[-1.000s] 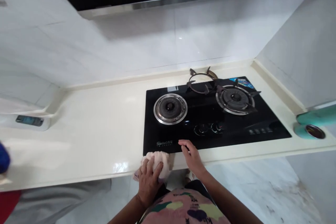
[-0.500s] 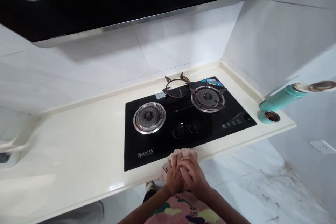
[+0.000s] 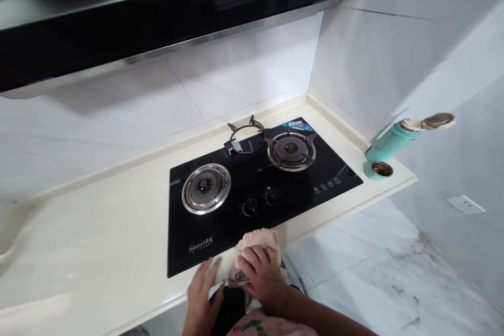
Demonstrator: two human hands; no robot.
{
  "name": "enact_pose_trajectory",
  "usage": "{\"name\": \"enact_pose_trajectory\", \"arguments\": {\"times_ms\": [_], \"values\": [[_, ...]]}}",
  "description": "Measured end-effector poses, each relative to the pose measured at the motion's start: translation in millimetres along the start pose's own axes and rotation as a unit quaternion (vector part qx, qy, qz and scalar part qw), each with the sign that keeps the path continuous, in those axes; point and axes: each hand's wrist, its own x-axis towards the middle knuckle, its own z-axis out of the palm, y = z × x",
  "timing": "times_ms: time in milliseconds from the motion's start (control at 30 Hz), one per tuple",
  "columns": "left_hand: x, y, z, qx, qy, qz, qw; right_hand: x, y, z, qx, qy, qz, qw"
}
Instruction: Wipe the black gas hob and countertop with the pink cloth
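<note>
A bunched pale pink cloth (image 3: 255, 240) with dark lettering on its lower part lies at the counter's front edge, just in front of the gas hob (image 3: 224, 231). My right hand (image 3: 262, 273) grips it from above, fingers curled over the fabric. To the left, my left hand (image 3: 202, 294) is apart from the cloth at the counter edge, its fingers spread and holding nothing. Beyond the cloth are two control knobs (image 3: 249, 207) on the black glass. The left burner (image 3: 206, 189) has no pan support on it.
A loose pan support (image 3: 247, 139) rests at the hob's back edge, beside the right burner (image 3: 291, 151) with its own support. At the right end stand an uncapped turquoise flask (image 3: 389, 142) and a small cup (image 3: 378, 170). A range hood (image 3: 177, 21) overhangs the counter (image 3: 98, 231).
My left hand has left the cloth and moved left, its fingers opening. My right hand stays on the cloth. The view has shifted, so the hob sits further left.
</note>
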Motion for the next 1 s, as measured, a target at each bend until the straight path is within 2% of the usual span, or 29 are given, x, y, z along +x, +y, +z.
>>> {"name": "enact_pose_trajectory", "arguments": {"times_ms": [100,167,233,333,400,467,533,600,667,733,900,1000], "values": [[-10.7,-29.3,-10.3,0.021,0.057,-0.077,0.995,7.5,2.1,8.1,-0.011,0.007,0.001,1.000],[-8.8,-39.5,-14.1,0.023,0.062,-0.104,0.992,4.8,13.4,5.9,-0.017,0.010,-0.007,1.000],[-1.3,-44.0,-14.3,0.013,0.054,-0.099,0.994,-3.5,33.9,-5.6,-0.026,0.019,0.001,0.999],[14.0,-46.0,-9.2,0.009,0.051,-0.075,0.996,-20.4,76.5,-41.3,-0.054,-0.001,0.066,0.996],[22.6,-46.5,-4.3,0.011,0.058,-0.065,0.996,-30.3,105.6,-72.2,-0.077,-0.055,0.123,0.988],[27.4,-46.7,-0.2,0.011,0.060,-0.061,0.996,-36.4,129.9,-101.7,-0.085,-0.082,0.146,0.982],[27.8,-46.4,2.2,0.010,0.060,-0.063,0.996,-37.5,146.1,-124.2,-0.070,-0.096,0.157,0.980],[25.6,-45.6,2.7,0.014,0.054,-0.072,0.996,-33.0,152.5,-136.5,-0.036,-0.106,0.162,0.980],[23.5,-44.3,1.3,0.020,0.043,-0.081,0.996,-22.9,148.1,-137.6,0.002,-0.097,0.169,0.981],[24.5,-41.1,-1.7,0.019,0.040,-0.086,0.995,-7.3,132.9,-128.0,0.024,-0.072,0.175,0.982],[43.4,-14.5,-9.9,-0.028,0.066,-0.061,0.996,45.5,70.8,-76.5,0.051,-0.026,0.172,0.983],[56.0,6.2,-7.0,-0.036,0.040,-0.013,0.998,57.0,50.7,-57.6,0.119,-0.026,0.130,0.984]]}}
